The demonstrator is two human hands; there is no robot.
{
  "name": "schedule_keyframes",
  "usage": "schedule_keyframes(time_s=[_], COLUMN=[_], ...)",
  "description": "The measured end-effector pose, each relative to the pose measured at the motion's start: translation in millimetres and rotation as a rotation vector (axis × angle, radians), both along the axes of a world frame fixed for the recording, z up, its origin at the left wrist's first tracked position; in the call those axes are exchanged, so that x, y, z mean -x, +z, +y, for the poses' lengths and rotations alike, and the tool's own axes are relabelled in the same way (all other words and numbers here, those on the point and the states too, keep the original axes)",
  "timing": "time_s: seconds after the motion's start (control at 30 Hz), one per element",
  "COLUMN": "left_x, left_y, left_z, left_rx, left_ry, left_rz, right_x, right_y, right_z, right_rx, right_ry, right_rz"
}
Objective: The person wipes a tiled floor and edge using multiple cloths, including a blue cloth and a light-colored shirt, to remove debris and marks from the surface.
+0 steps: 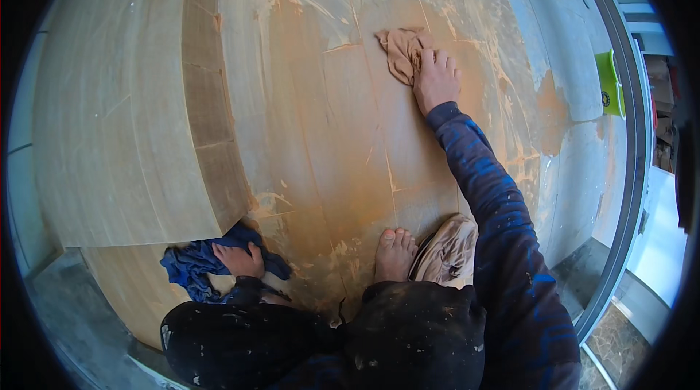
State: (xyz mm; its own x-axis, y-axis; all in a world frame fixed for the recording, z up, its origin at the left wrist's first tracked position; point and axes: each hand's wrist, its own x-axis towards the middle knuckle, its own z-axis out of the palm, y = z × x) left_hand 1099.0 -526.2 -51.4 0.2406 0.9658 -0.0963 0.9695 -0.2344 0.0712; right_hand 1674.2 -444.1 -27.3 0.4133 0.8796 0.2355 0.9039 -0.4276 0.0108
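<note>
My right hand point(438, 81) is stretched forward over the tiled floor point(350, 116). Its fingers are closed on a crumpled tan cloth point(403, 53), which lies pressed against the tiles. Orange-brown residue and pale wet smears cover much of this floor. At the lower left, my left hand point(239, 260) is on a bunched dark blue cloth point(191, 269), with the thumb apart and the fingertips partly sunk in its folds. That cloth lies at the near corner of a raised tiled step point(131, 116).
My bare foot point(395, 256) stands beside a second crumpled brownish cloth point(451, 250). The step's vertical face point(208, 83) runs along the left. At right are a curved-looking metal frame point(629, 133) and a green bucket point(608, 83).
</note>
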Motion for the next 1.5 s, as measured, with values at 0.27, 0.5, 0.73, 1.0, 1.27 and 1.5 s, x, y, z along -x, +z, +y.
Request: schedule_keyframes(time_s=[0.27, 0.5, 0.73, 1.0, 1.27, 1.5], left_x=[16.2, 10.3, 20.7, 12.5, 29.6, 4.5], left_y=[-2.6, 0.7, 7.5, -10.0, -11.3, -11.0], left_z=[3.8, -4.3, 0.5, 3.2, 1.8, -5.1], left_rx=[-0.09, -0.044, -0.046, -0.026, -0.152, -0.117], left_ry=[-0.05, -0.023, -0.004, -0.063, -0.089, -0.092], left_rz=[0.052, 0.038, 0.072, 0.068, 0.118, 0.094], right_x=[83.6, 78.9, 108.4, 55.3, 58.2, -49.9], right_y=[-3.1, -7.4, -1.6, -17.8, 5.1, -14.0], right_z=[-79.5, -8.9, -49.5, 32.9, -162.1, -169.2], right_rx=[0.046, -0.058, -0.043, -0.156, -0.04, -0.074], right_ry=[0.449, 0.233, 0.635, 0.167, 0.368, -0.41], right_rz=[0.211, 0.154, 0.215, 0.163, 0.279, 0.136])
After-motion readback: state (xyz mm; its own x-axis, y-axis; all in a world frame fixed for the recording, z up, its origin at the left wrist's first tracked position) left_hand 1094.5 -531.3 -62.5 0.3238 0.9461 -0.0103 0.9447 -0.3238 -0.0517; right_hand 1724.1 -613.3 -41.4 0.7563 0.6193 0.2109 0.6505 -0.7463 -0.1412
